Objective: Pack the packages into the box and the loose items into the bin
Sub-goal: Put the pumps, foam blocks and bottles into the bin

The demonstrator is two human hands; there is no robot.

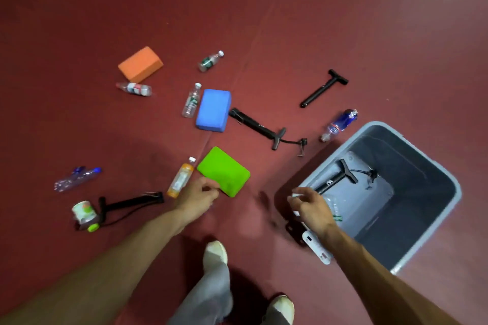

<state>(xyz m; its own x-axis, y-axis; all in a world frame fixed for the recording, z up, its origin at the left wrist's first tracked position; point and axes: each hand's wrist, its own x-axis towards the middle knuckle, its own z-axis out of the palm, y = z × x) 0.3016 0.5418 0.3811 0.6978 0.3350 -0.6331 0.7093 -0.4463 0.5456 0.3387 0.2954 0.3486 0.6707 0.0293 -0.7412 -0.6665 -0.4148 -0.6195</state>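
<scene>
Floor: dark red floor point(290, 21) with a diagonal seam; wide bare stretches at the far side and far right.
Bin: grey bin point(422, 161) at right, open-topped, one corner near the feet; a black pump point(332, 179) and a clear bottle point(335, 206) lie inside.
Green block point(224, 170): bright, flat, round-cornered; on the floor left of the bin, just beside an orange-drink bottle point(181, 178).
Left hand point(196, 199): fingers curled at the block's near corner; whether they grip it cannot be told.
Right hand point(310, 206): above the bin's near rim, fingers loosely spread, holding nothing.
Beyond: blue block point(214, 109), orange block point(140, 63).
</scene>
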